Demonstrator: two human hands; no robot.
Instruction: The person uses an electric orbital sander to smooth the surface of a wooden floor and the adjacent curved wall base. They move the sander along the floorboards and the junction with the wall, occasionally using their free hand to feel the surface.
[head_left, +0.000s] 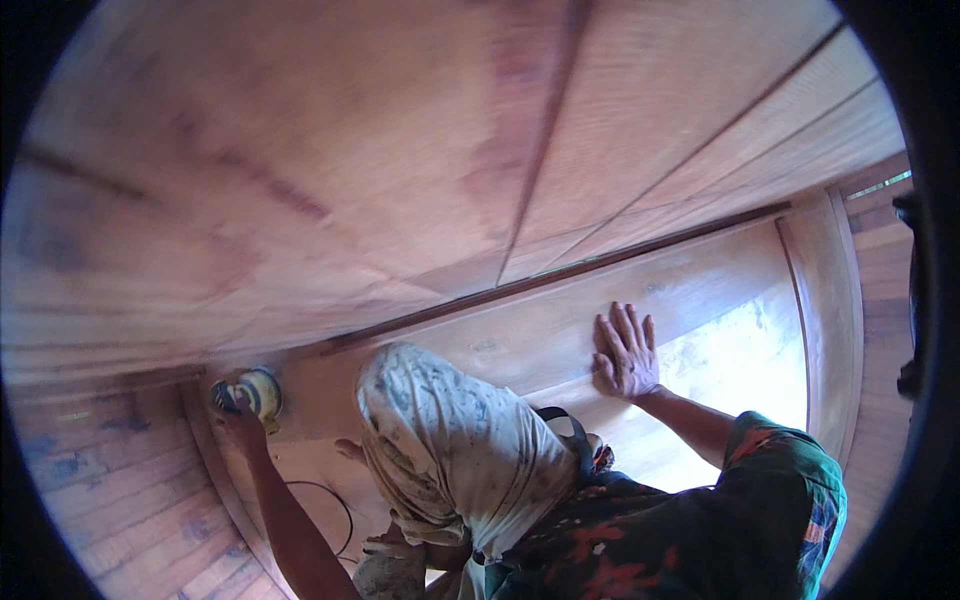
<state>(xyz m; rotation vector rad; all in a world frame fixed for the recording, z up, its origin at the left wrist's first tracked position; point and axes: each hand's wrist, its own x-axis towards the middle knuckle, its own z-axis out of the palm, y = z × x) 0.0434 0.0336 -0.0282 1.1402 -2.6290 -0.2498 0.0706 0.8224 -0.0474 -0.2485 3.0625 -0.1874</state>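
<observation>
My left hand [238, 418] reaches up at the lower left and grips a small round power sander [258, 390], which is pressed against the edge of a wooden frame [300, 380]. My right hand [624, 352] lies flat with fingers spread on a pale wooden board [520, 340] to the right. Between my arms hangs a stained whitish cloth [450, 450] that covers my lower face and chest. Below it shows my green shirt with red patterning [700, 530].
Large reddish wood panels [350, 170] with dark seams fill the upper view. A dark groove [560, 275] runs along the frame. Planked wood [110, 480] lies at the lower left, a thin black cable [335, 495] loops beside my left forearm, and bright light falls on the surface [750, 360] at right.
</observation>
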